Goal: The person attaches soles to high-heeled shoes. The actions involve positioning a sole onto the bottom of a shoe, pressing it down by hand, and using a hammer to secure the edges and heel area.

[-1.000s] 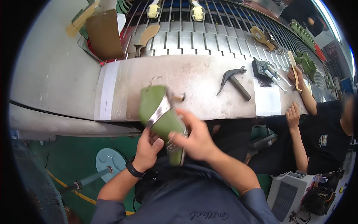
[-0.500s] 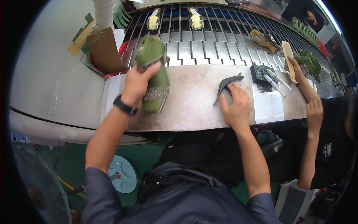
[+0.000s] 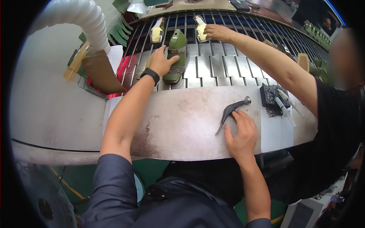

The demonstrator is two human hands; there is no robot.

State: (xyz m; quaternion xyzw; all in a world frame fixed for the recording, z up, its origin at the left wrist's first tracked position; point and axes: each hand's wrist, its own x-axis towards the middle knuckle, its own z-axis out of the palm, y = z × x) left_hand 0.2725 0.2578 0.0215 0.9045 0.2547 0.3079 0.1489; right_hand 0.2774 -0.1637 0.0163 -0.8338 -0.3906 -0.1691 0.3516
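A green shoe last (image 3: pixel 177 47) with a dark strip and a rough grey band near its near end lies on the metal slats of the conveyor (image 3: pixel 226 70). My left hand (image 3: pixel 161 62) is at its left side, fingers apart, the thumb reaching over the last's edge. On the worktable (image 3: pixel 186 125), my right hand (image 3: pixel 242 133) rests with thumb and fingers apart. Its fingertips touch the handle of a curved black tool (image 3: pixel 229 111) with a round metal head.
Two shoe parts with pale yellow patches (image 3: pixel 156 34) lie on the far rollers; a co-worker's hand (image 3: pixel 217 32) reaches to the right one. Beside my right hand are a black block (image 3: pixel 269 97) and syringe-like tubes (image 3: pixel 283 106). A white hose (image 3: pixel 83 15) hangs at left.
My left hand has carried the green last forward from the worktable onto the conveyor and loosened around it. The co-worker's arm now stretches across the conveyor. My right hand stays by the black tool.
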